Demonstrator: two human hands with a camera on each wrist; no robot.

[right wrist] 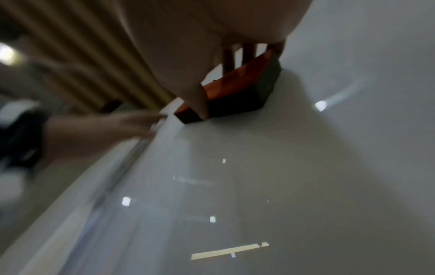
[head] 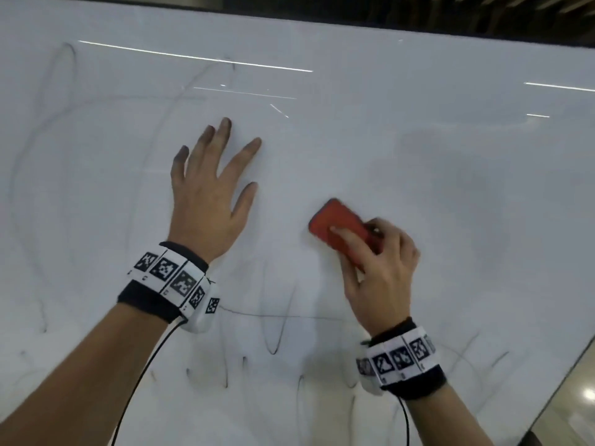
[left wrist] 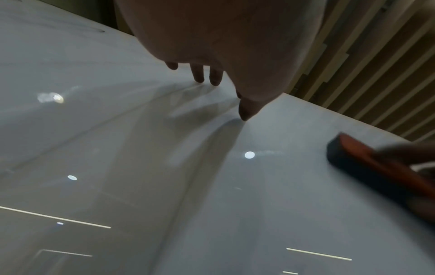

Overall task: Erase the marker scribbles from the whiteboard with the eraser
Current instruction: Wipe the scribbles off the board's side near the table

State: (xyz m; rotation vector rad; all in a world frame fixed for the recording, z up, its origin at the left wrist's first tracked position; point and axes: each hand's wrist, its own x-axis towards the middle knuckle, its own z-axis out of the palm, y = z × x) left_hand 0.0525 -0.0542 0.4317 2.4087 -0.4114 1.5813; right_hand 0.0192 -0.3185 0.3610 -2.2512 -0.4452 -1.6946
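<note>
Whiteboard [head: 418, 130] fills the head view; its dark top edge runs along the upper frame, its right edge slants off at lower right. Faint scribbles [head: 273, 336] lie at left and below, with bare surface above and to the right. Left hand [head: 206, 201] lies flat, fingers spread, on the board. Right hand [head: 383, 272] grasps the red eraser [head: 341, 230], pressed to the board just right of the left hand.

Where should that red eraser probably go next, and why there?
Probably down toward the person. The right hand holds the eraser with its dark pad flat on the whiteboard, and the area around it looks mostly wiped, while dark scribbles remain just below, between the wrists. The left hand rests spread on the board, clear of that path.
</note>
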